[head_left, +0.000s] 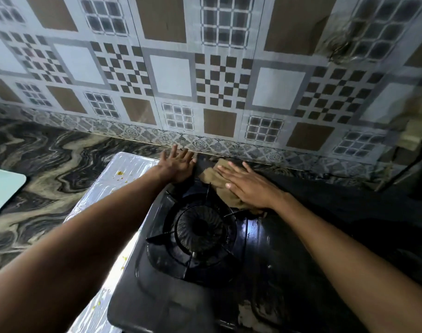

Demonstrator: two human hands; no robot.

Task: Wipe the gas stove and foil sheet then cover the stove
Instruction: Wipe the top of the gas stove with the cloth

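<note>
Using the burner as my reference for everything here. The gas stove sits on a foil sheet, which lies on the marbled worktop.

Beyond the burner, toward the tiled wall, the right hand lies palm-down on a brown cloth with its fingers straight. There's no real grip there: it presses the cloth onto the stove's back edge rather than clutching it. That makes sense for wiping, since a flat palm spreads the pressure and drags more cloth across the surface. Some of the cloth bunches up under the wrist.

The left hand is beyond and left of the burner, at the stove's far corner. Its fingers are spread and straight and it holds nothing, so no grip there either. My guess is it's bracing the stove so it doesn't skate around on the slippery foil while the other hand scrubs. I can't tell whether it rests on the stove or on the worktop just beside it.

Left of the burner, the foil pokes out from under the stove and has yellowish spots on it, so I'd say it hasn't been wiped yet. Just right of the burner the stove top looks shiny, maybe damp. Far left of the burner there's a pale slab on the worktop, no clue what it is.
</note>
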